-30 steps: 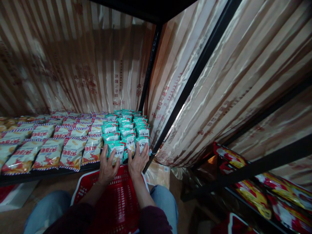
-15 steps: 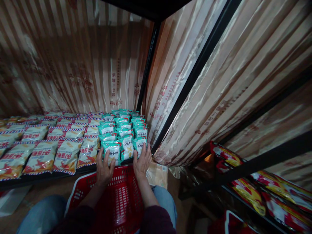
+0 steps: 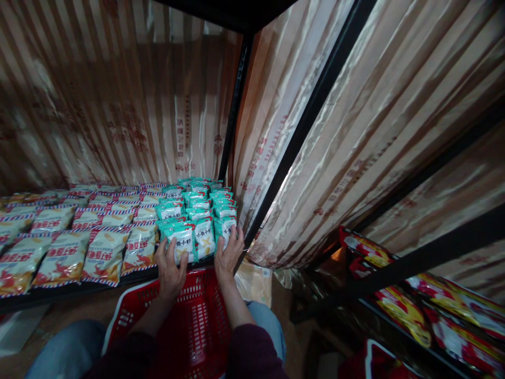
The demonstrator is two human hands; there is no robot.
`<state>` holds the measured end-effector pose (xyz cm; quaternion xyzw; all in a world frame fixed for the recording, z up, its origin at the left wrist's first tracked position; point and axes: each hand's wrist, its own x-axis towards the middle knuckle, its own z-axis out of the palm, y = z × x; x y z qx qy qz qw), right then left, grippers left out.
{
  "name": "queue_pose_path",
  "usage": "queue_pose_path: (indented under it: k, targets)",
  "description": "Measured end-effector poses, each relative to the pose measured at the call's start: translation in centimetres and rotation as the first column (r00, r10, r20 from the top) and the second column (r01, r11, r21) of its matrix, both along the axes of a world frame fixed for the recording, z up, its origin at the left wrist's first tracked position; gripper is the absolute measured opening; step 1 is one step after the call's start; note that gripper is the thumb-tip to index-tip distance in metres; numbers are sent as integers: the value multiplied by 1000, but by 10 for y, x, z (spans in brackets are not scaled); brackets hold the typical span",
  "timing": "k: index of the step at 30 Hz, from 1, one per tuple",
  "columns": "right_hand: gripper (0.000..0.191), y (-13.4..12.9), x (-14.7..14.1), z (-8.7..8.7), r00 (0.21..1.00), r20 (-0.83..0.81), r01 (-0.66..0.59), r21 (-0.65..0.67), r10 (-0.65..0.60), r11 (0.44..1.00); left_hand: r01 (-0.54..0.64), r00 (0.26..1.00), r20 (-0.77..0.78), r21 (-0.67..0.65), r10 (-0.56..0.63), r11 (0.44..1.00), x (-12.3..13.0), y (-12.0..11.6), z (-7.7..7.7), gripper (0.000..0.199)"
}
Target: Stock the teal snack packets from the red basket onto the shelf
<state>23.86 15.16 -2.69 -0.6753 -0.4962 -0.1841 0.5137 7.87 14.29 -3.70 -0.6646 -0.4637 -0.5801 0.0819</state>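
Observation:
Small teal-and-white snack bags [image 3: 204,235] stand in three tight columns at the shelf's right end. My left hand [image 3: 172,269] rests its fingers on the front-left teal bag [image 3: 182,243], fingers spread along its left side. On the other side, my right hand [image 3: 229,252] lies with its fingers against the front-right teal bag [image 3: 225,227]. Neither hand is closed round a bag. Below my forearms, between my knees, sits a red plastic basket [image 3: 195,310] with slotted walls.
Larger white snack bags [image 3: 104,252] with striped edges fill the shelf to the left. A black metal post [image 3: 284,163] slants up at the right, before pleated curtains [image 3: 189,105]. Red and yellow packets [image 3: 402,310] lie on another rack, with a second red basket [image 3: 371,358] nearby.
The front row of teal bags sits slightly more upright and even. Both hands have stayed at its two sides, shifting only a little. The view has moved slightly.

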Motion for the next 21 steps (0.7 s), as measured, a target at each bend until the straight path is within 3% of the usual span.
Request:
queue_pose_path:
  k: [8,14,21]
  targets:
    - [47,8,0,-6,995,102,29,-145,-15,989,14,997,-80,7,-13,1000,-5,4,0,58]
    - [46,5,10,-16,990,121,-55,-113,68,992,40,992,-119,31,-36,999,-8,7,0,59]
    - [48,4,11,-19,990,118,-56,-142,73,988,-36,991,-128,47,42,998,-6,14,-9,63]
